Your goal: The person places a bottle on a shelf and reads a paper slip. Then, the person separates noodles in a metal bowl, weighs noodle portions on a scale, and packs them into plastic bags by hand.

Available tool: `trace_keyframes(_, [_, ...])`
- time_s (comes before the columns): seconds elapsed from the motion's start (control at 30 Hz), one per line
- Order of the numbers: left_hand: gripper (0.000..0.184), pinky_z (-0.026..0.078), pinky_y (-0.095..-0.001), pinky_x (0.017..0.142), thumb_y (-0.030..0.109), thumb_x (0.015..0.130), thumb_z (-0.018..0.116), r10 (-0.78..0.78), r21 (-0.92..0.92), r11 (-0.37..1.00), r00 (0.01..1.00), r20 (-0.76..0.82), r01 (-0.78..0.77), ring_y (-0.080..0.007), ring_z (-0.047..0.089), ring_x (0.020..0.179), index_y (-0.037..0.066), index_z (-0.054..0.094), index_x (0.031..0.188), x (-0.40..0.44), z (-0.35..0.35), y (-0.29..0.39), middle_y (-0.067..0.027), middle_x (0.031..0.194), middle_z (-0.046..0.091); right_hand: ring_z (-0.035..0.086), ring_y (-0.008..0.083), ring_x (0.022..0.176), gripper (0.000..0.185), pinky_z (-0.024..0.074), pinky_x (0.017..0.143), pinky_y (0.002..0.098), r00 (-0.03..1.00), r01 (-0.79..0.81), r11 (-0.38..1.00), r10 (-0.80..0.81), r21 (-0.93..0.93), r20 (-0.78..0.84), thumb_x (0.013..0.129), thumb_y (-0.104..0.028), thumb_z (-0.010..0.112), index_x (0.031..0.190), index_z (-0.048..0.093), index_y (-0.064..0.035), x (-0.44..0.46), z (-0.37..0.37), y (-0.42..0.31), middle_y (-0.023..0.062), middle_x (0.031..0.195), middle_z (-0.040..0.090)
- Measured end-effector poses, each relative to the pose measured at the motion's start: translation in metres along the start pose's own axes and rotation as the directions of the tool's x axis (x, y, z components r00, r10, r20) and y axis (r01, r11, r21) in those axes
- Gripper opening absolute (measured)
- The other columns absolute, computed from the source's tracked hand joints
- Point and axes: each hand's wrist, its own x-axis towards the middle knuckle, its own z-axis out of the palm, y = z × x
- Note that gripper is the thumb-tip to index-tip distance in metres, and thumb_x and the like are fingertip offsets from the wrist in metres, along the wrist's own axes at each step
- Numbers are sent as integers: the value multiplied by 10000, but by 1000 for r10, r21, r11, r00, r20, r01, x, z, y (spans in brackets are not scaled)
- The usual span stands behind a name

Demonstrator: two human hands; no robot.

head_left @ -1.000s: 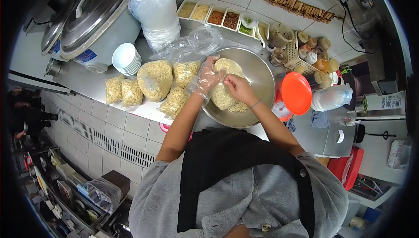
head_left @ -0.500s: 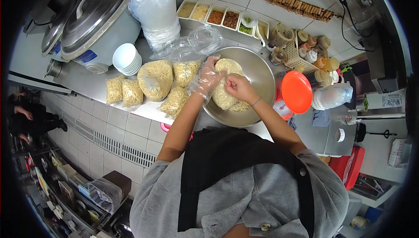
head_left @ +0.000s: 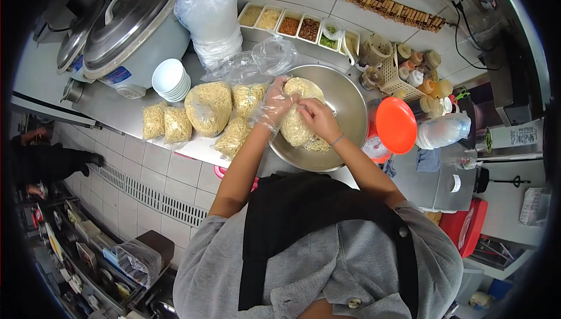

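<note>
My left hand (head_left: pixel 277 104), in a clear plastic glove, is closed on the left side of a clear bag of noodles (head_left: pixel 296 130) over a wide steel bowl (head_left: pixel 349 99). My bare right hand (head_left: pixel 319 118) pinches the same bag near its middle, with the fingertips close to my left fingers. A second rounded mass of noodles (head_left: pixel 304 88) shows just above my hands; whether it belongs to the same bag I cannot tell. A few loose noodles (head_left: pixel 317 144) lie in the bowl below the bag.
Several filled noodle bags (head_left: pixel 208 108) stand left of the bowl, near stacked white bowls (head_left: pixel 171 79). Seasoning trays (head_left: pixel 288 25) line the wall. On the right are a scale with an orange-red dish (head_left: pixel 397 125) and a basket of bottles (head_left: pixel 409 76). Another person (head_left: pixel 47 164) stands far left.
My right hand has shifted slightly left and its fingers have turned toward my left hand, still at the bag. The person at far left has moved a leg to the right.
</note>
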Motion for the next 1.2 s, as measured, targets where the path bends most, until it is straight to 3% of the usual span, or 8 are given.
trace_keyframes(0.13, [515, 469, -357, 820, 214, 688, 736, -22, -101, 995, 1000, -14, 21, -290, 614, 924, 7, 530, 1113, 2, 3, -5, -181, 995, 629, 571, 350, 740, 106, 467, 658, 404, 990, 129, 991, -131, -41, -55, 846, -91, 578, 939, 548, -48, 9, 5, 6, 153, 823, 570])
trace_keyframes(0.43, [550, 467, -351, 852, 202, 687, 738, -16, 21, 1000, 1000, -1, 16, -297, 609, 979, 18, 514, 1155, 2, 7, 0, -181, 1036, 623, 544, 360, 748, 155, 437, 679, 419, 988, -16, 999, 23, -51, 155, 904, -153, 512, 845, 482, -13, 9, -7, 5, 159, 827, 538])
trace_keyframes(0.57, [563, 458, -344, 870, 156, 690, 733, 11, 23, 1000, 1000, 27, -11, -286, 598, 1000, -11, 491, 1170, -3, 3, 9, -188, 1063, 606, 535, 347, 748, 164, 434, 673, 412, 982, 61, 997, -49, -57, 183, 915, -152, 488, 831, 474, -12, 6, -10, 12, 155, 834, 516])
trace_keyframes(0.67, [567, 448, -337, 885, 123, 694, 727, 6, -24, 1000, 999, 41, -5, -276, 582, 1020, -38, 474, 1176, -4, 5, 10, -194, 1088, 585, 526, 327, 708, 170, 439, 647, 392, 973, 90, 996, -94, 26, 210, 875, -152, 562, 814, 463, -28, 5, -14, 10, 142, 812, 493])
trace_keyframes(0.73, [566, 440, -329, 905, 138, 722, 723, 50, -37, 998, 997, 52, -48, -256, 569, 1039, -29, 460, 1194, -4, 6, 7, -180, 1104, 578, 490, 269, 675, 263, 426, 623, 350, 953, -87, 991, 53, 104, 299, 803, -145, 665, 751, 428, -41, 4, -20, 0, 110, 756, 438])
trace_keyframes(0.87, [579, 435, -330, 917, 124, 720, 722, 23, -58, 998, 997, 69, -19, -255, 562, 1048, -38, 448, 1203, -7, 8, 5, -186, 1121, 567, 456, 240, 647, 340, 404, 595, 343, 958, -38, 993, 5, 110, 288, 736, -124, 726, 697, 395, -52, 3, -19, 7, 84, 723, 392])
trace_keyframes(0.93, [578, 440, -332, 906, 122, 722, 718, 38, -26, 999, 998, 47, -36, -250, 560, 1048, -32, 444, 1208, -6, 9, 4, -186, 1126, 564, 368, 203, 600, 350, 334, 552, 315, 969, 29, 996, -48, 82, 241, 755, -87, 707, 656, 375, -45, 3, -16, 9, 71, 697, 352])
trace_keyframes(1.2, [591, 456, -339, 866, 125, 704, 726, 49, 67, 997, 999, 15, -50, -267, 587, 999, -14, 448, 1207, -13, 11, 16, -185, 1081, 590, 417, 271, 598, 300, 341, 546, 372, 998, -27, 999, 25, 29, 60, 728, -31, 679, 632, 396, -8, -17, 2, 7, 124, 703, 369])
